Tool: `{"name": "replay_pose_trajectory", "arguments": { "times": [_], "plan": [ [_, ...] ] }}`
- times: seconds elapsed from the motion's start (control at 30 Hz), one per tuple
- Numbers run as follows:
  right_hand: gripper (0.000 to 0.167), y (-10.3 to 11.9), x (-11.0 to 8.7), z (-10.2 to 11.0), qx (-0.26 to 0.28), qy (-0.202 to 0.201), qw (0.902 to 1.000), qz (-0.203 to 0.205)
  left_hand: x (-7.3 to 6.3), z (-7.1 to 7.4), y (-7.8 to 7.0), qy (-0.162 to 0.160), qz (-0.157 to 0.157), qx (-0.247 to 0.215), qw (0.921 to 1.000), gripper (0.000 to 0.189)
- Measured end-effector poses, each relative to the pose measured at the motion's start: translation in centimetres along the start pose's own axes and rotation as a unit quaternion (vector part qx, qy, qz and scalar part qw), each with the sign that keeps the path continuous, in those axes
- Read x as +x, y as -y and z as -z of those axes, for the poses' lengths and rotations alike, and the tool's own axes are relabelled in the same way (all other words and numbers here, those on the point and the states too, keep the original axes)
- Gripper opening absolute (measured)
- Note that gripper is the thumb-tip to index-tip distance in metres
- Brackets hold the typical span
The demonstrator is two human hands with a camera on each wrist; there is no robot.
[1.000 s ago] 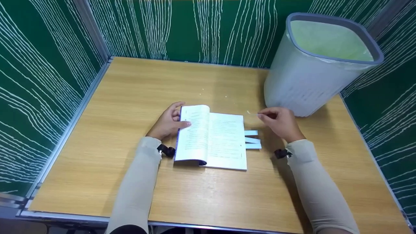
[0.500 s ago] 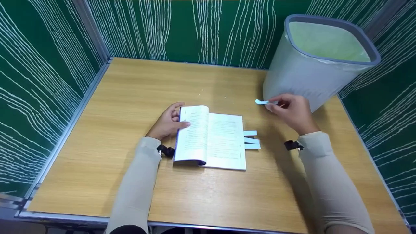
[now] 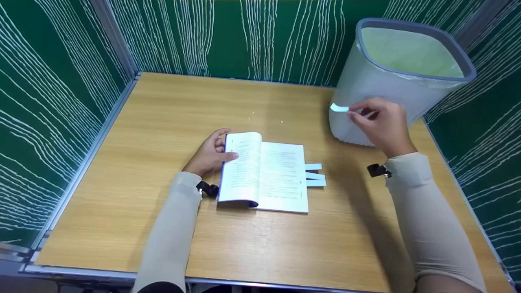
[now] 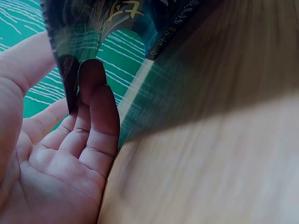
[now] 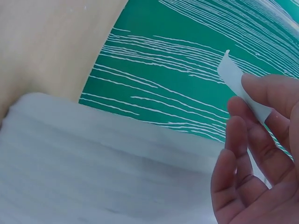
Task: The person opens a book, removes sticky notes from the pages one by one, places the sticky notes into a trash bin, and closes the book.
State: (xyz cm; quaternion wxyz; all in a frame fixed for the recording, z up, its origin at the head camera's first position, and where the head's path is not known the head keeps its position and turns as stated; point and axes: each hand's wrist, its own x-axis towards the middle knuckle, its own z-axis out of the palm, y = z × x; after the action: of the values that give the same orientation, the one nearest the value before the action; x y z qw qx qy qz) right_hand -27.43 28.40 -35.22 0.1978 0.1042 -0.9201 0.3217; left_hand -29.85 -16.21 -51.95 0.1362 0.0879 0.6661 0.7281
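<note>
An open book [image 3: 283, 175] lies on the table, its left-hand pages and cover bent up. My left hand [image 3: 208, 154] grips that raised side, thumb on the page and fingers behind the dark cover [image 4: 65, 42]. Between thumb and fingertips, my right hand [image 3: 382, 124] pinches a pale blue sticky note strip [image 3: 338, 108], whose free end curls up. That hand is raised in front of the trash bin [image 3: 366, 91], below its rim. In the right wrist view the strip [image 5: 232, 77] sticks out past the thumb. Several blue paper tabs [image 3: 315, 183] jut from the book's right edge.
The bin, lined with a pale bag, stands at the table's back right; its grey rim [image 3: 415, 75] faces up. Tiny white scraps [image 3: 281, 121] lie on the wooden table [image 3: 183, 106] behind the book. Green panels [image 3: 228, 36] with white lines enclose the table.
My right hand has moved up and to the right with the strip, from beside the book to the front of the bin. The left hand and the book have stayed in place.
</note>
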Motion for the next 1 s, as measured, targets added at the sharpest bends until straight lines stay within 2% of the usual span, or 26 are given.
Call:
{"name": "replay_pose_trajectory", "arguments": {
  "times": [0.13,0.3,0.77,1.0],
  "plan": [
    [0.018,0.4,0.5,0.6,-0.005,-0.033,0.9990,0.031,0.0,0.0,0.0,0.002,0.003,-0.007,1.0000,0.096],
    [0.017,1.1,1.2,1.3,-0.003,-0.065,0.9960,0.062,-0.1,-0.1,-0.1,-0.005,0.007,0.007,0.9999,0.096],
    [0.025,4.1,3.2,4.4,-0.030,-0.148,0.9872,0.052,0.0,-0.1,-0.1,-0.005,0.009,0.017,0.9998,0.096],
    [0.030,3.9,4.4,5.3,-0.048,-0.164,0.9839,0.052,0.0,-0.1,-0.2,-0.006,0.006,0.022,0.9997,0.096]
  ]
}}
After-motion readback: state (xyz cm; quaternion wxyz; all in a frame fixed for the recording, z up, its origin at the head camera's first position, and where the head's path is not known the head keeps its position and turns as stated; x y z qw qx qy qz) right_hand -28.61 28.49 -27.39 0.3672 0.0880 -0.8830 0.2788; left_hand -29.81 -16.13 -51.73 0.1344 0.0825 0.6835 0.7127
